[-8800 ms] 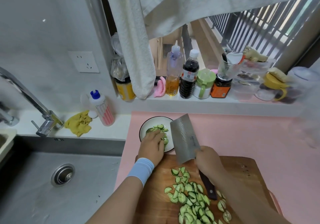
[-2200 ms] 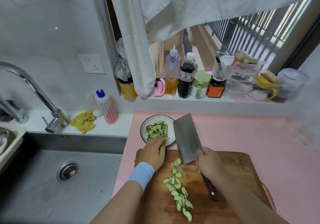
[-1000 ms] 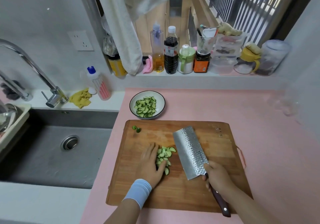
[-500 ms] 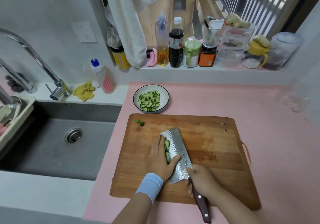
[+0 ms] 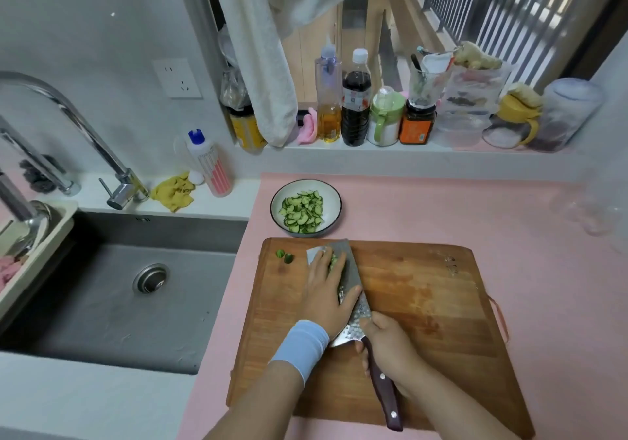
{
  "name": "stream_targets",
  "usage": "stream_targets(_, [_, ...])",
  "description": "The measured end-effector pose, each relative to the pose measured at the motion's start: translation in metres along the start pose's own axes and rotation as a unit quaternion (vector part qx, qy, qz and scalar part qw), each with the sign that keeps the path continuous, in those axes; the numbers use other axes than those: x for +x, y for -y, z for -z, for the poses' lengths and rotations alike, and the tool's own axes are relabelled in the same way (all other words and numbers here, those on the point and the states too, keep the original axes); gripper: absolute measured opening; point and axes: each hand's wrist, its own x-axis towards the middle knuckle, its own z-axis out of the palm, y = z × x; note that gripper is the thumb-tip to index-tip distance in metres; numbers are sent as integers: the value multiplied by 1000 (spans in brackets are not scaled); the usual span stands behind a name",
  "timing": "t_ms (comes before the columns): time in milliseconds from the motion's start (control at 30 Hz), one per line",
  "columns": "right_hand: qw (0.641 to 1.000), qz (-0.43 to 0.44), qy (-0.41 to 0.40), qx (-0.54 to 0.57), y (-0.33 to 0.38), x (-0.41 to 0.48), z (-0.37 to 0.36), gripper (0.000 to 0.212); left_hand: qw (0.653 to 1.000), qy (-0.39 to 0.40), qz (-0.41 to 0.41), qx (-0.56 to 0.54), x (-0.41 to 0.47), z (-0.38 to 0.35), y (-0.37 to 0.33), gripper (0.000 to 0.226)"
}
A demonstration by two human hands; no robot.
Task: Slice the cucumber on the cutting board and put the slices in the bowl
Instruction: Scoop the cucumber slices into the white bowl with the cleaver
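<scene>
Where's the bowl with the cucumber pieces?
In the head view, the bowl sits on the pink counter just beyond the far edge of the cutting board, toward its left end, right of the sink.

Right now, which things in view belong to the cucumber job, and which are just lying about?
In the job: cleaver, gripped by the right hand; left hand pressing cucumber slices against its blade; cutting board; bowl holding slices; two cucumber ends on the board.
Lying about: yellow cloth, dish-soap bottle, sill bottles and jars, sink, hanging towel.
</scene>
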Motion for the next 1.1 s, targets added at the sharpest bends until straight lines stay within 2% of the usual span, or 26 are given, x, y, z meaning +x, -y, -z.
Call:
stream_targets(233, [998,33,-44,42,90,44,-10,21,998,5,-56,-3,108,56,-4,64])
stream_targets(400, [996,29,-69,48,132,82,-21,19,997,19,-67,-18,164,67,13,56])
stream_targets(700, [994,-16,-105,34,148,132,-32,21,999,23,-6,-45,208,52,63,36])
stream_targets(867, [992,-20,-124,7,143,144,-23,23,999,11,49,-9,211,51,99,35])
stream_targets(967, [992,-19,-124,-9,143,147,-20,22,1000,-13,0,-28,207,54,97,41])
stream_targets(1100, [993,-11,-117,-17,148,143,-26,24,989,44,-136,36,202,49,85,53])
